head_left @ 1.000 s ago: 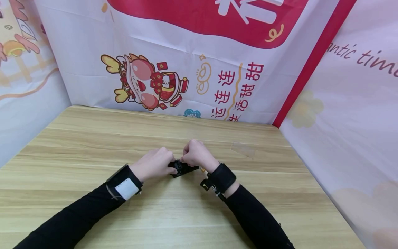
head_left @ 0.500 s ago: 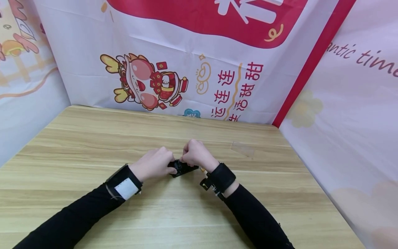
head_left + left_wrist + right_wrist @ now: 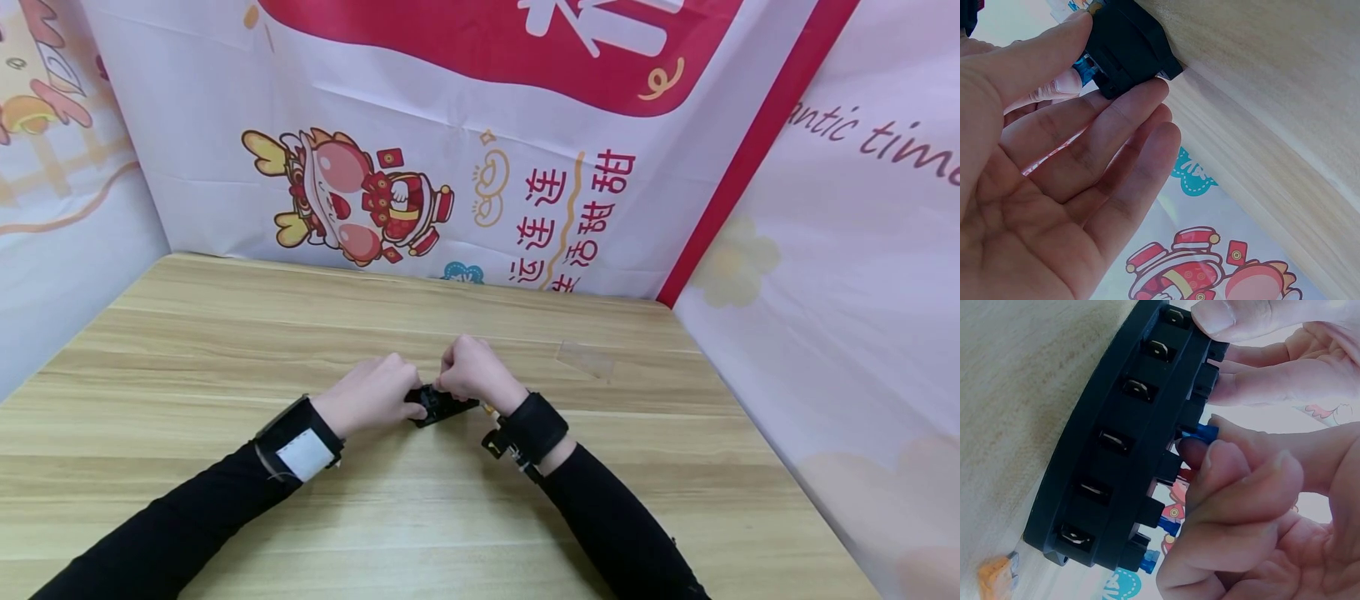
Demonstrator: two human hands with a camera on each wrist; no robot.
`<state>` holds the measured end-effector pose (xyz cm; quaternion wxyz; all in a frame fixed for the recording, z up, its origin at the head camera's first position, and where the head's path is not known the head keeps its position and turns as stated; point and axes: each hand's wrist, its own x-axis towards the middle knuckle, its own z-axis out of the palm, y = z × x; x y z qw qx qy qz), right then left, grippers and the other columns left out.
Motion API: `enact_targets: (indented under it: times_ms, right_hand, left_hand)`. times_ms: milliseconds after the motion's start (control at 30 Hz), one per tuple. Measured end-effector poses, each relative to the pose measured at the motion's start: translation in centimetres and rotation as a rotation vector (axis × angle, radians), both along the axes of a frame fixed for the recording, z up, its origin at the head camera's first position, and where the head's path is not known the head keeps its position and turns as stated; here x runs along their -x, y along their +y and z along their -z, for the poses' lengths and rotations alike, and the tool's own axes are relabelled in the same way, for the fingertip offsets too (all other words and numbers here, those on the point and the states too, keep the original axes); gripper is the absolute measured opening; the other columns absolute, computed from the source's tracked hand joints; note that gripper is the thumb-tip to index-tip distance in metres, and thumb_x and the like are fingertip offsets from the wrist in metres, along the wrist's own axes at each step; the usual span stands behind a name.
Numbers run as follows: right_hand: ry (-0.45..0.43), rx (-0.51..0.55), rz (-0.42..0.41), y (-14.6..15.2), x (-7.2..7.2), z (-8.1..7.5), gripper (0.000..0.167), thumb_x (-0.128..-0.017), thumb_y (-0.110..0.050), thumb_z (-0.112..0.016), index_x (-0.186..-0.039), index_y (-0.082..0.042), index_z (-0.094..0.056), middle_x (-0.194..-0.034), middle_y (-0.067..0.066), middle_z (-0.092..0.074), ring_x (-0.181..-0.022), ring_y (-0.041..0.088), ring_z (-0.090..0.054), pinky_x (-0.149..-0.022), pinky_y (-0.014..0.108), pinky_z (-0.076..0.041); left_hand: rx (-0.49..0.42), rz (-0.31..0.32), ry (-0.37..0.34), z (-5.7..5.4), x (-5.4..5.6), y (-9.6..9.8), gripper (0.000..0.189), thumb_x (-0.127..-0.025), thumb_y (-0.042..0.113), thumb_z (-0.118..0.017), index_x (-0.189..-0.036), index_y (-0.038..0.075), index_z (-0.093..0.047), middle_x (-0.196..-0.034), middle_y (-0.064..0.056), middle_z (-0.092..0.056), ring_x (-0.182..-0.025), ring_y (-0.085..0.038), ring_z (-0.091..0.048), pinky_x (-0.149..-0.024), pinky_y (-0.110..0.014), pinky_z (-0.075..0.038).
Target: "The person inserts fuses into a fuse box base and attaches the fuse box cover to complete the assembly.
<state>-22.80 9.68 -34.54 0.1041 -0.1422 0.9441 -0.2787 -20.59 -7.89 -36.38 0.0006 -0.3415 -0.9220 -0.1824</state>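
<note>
White banner (image 3: 450, 104) lettered in red, 连连 and 甜甜 readable, pale side cloth (image 3: 862, 250) reading "antic time", wood-grain table (image 3: 412, 517), left hand (image 3: 375, 393) pinching one end of black six-terminal fuse block (image 3: 1141, 431) mid-table, right hand (image 3: 480, 371) pinching blue blade fuse (image 3: 1202, 432) at block's side, orange blade fuse (image 3: 997, 578) nearby.

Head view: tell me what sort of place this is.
Probably a screened-off work booth: a wooden-topped table, printed sheets at its back and sides, and a black block being handled.
</note>
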Motion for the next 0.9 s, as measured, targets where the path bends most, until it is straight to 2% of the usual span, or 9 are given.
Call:
enact_targets:
  times_ms: [600, 767, 900]
  right_hand:
    - [-0.030, -0.025, 0.042, -0.56, 0.29, -0.22, 0.026, -0.082, -0.005, -0.073, -0.058, -0.006, -0.064, -0.045, -0.002, -0.049, -0.041, 0.011, -0.047, -0.045, 0.023, -0.035]
    - [-0.022, -0.028, 0.016, -0.47, 0.26, -0.13, 0.028, -0.082, -0.006, -0.074, -0.057, -0.006, -0.063, -0.045, -0.001, -0.051, -0.041, 0.011, -0.047, -0.044, 0.023, -0.036]
    - [-0.033, -0.031, -0.015, -0.14, 0.14, -0.26, 0.023, -0.084, -0.007, -0.074, -0.063, -0.002, -0.067, -0.049, 0.001, -0.056, -0.043, 0.014, -0.053, -0.045, 0.024, -0.040]
  left_hand:
    - [0.014, 0.005, 0.012, -0.14, -0.01, -0.03, 0.018, -0.083, 0.021, -0.081, -0.074, 0.011, -0.069, -0.062, 0.005, -0.052, -0.050, -0.008, -0.044, -0.046, -0.024, -0.034]
    - [0.007, 0.003, -0.004, -0.18, -0.12, -0.06, 0.017, -0.084, 0.020, -0.081, -0.075, 0.010, -0.070, -0.063, 0.004, -0.053, -0.050, -0.009, -0.045, -0.047, -0.025, -0.035]
    - [0.008, 0.001, -0.024, -0.22, -0.10, 0.02, 0.015, -0.084, 0.020, -0.080, -0.078, 0.010, -0.072, -0.064, 0.004, -0.054, -0.051, -0.009, -0.046, -0.047, -0.025, -0.036]
